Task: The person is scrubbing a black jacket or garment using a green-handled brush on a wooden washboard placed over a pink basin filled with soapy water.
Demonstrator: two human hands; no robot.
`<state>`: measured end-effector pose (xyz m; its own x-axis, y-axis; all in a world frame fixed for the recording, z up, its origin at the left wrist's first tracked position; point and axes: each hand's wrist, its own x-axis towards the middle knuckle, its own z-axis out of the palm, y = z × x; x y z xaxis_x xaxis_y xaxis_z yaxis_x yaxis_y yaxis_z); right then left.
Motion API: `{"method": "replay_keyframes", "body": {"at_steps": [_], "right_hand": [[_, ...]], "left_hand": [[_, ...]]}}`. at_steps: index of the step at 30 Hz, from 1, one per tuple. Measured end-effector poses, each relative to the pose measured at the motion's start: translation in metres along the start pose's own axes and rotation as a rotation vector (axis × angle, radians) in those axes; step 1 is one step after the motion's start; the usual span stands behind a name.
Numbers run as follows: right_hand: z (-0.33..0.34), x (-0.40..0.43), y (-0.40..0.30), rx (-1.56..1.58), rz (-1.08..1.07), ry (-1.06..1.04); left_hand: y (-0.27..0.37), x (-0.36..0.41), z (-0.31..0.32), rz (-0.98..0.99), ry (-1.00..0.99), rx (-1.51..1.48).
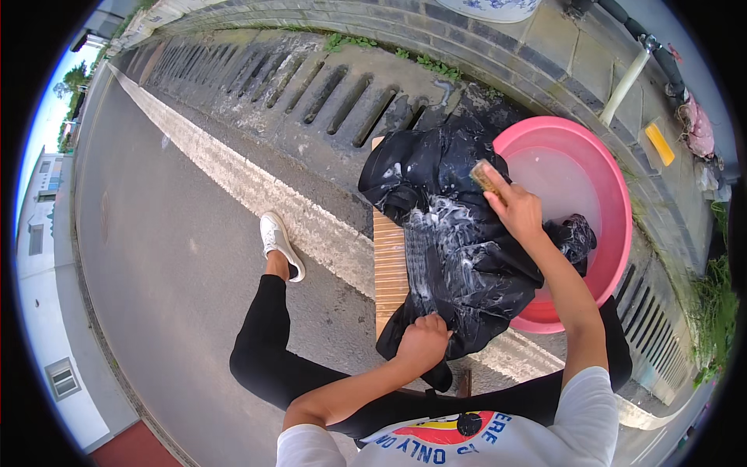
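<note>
A soapy black garment is spread over a ribbed wooden washboard, with white suds on its middle. My left hand grips the cloth near its lower edge, below the ribbed waistband. In my right hand is a scrubbing brush, held over the garment's upper right part; its bristles are hidden, and I cannot tell whether they touch the cloth. To the right stands a pink plastic basin with cloudy water. The garment's right side hangs over the basin's rim, and a bunched black cloth lies in the basin.
A slotted concrete drain cover runs behind the washboard along a low brick wall. A yellow object and a pale pipe are on the ledge at right. My foot in a white shoe rests on the road at left.
</note>
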<state>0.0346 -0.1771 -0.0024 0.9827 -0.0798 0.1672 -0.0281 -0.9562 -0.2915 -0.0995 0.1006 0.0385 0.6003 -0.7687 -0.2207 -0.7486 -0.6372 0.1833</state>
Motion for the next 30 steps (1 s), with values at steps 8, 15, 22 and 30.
{"method": "replay_keyframes", "body": {"at_steps": [8, 15, 22, 30], "right_hand": [[0.122, -0.061, 0.176, 0.114, 0.773, 0.077], [0.117, -0.044, 0.209, -0.194, 0.885, -0.096], [-0.017, -0.048, 0.041, 0.292, 0.249, 0.073], [-0.011, -0.132, -0.097, 0.129, -0.520, -0.508]], "left_hand": [[0.004, 0.015, 0.011, -0.002, -0.069, -0.039], [0.004, 0.010, 0.007, 0.074, -0.024, 0.063], [-0.004, 0.000, 0.006, 0.095, 0.087, 0.104], [0.006, -0.021, 0.006, 0.101, 0.121, 0.007]]}}
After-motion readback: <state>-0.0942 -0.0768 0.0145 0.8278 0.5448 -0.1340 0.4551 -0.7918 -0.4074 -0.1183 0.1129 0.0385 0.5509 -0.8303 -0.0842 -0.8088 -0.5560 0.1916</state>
